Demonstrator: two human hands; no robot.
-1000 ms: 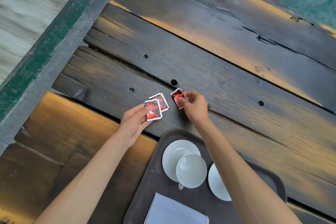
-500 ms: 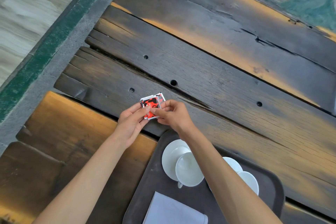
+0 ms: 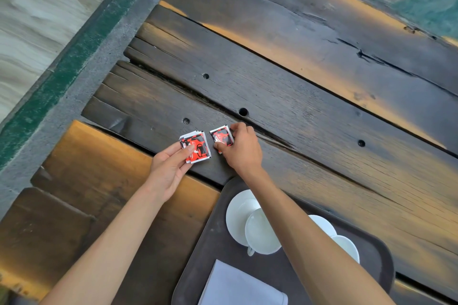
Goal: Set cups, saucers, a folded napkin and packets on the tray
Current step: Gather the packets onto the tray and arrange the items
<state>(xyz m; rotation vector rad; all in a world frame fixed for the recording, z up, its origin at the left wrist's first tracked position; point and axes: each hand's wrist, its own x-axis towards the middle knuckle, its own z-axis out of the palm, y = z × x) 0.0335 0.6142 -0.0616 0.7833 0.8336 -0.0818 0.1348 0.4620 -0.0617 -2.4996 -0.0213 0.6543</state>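
Observation:
My left hand [image 3: 171, 168] pinches a small stack of red, black and white packets [image 3: 197, 146] just above the dark wooden table. My right hand [image 3: 241, 150] grips one more packet [image 3: 222, 138] a little to the right of the stack. The dark brown tray [image 3: 215, 238] lies at the near edge. On it a white cup [image 3: 261, 233] sits on a saucer [image 3: 238, 210]. A second cup [image 3: 348, 247] and its saucer [image 3: 322, 225] are partly hidden by my right forearm. A folded white napkin [image 3: 238, 285] lies at the tray's near side.
The table is made of rough dark planks [image 3: 297, 96] with cracks and bolt holes. Its left end drops off to a grey and green kerb [image 3: 74, 57]. A lower, lighter brown plank [image 3: 86, 181] runs under my left arm.
Half a second ago both hands were together on the packet stack. My right hand has since moved right and now grips a separate packet, while the left keeps the stack.

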